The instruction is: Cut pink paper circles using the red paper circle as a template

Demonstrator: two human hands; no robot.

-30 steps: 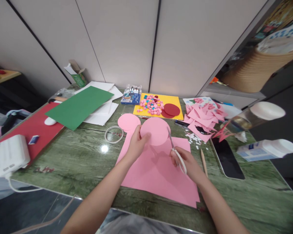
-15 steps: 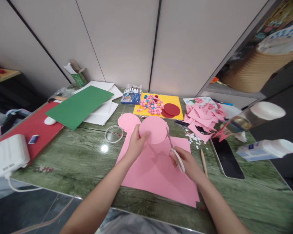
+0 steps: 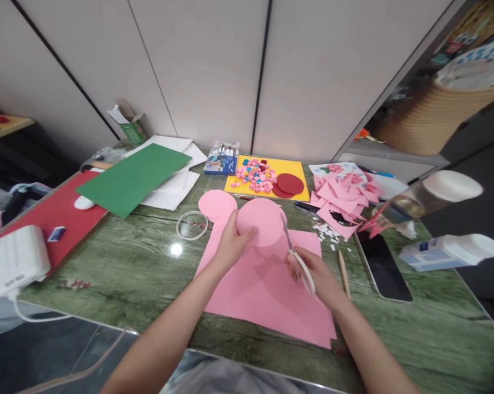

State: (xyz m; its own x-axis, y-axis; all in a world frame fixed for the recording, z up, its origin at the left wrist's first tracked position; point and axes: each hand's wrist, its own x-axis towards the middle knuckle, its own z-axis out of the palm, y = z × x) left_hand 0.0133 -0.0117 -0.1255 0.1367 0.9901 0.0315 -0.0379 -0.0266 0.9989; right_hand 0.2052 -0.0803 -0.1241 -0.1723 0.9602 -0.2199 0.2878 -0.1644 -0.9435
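Note:
A pink paper circle point(image 3: 262, 221) is pinched at its left side by my left hand point(image 3: 234, 243), thumb on top. My right hand point(image 3: 310, 271) grips white-handled scissors point(image 3: 304, 272), whose blades meet the circle's right edge. Both are held above a large pink paper sheet point(image 3: 267, 290) lying on the table. Another pink circle point(image 3: 217, 205) rests just beyond the sheet's upper left corner. Left of the sheet lies a white tape ring point(image 3: 192, 225).
Pink scraps point(image 3: 341, 197) are heaped at the right, near a phone point(image 3: 384, 265), a wooden pencil point(image 3: 344, 273) and a white bottle point(image 3: 448, 251). Yellow paper point(image 3: 304, 169) at the back bears pompoms and red circles. Green paper point(image 3: 134, 178) and a power bank point(image 3: 19, 260) lie leftward.
My left hand and the pink circle have shifted slightly right and down. The scissors stay at the circle's right edge, their handles tilted a little differently.

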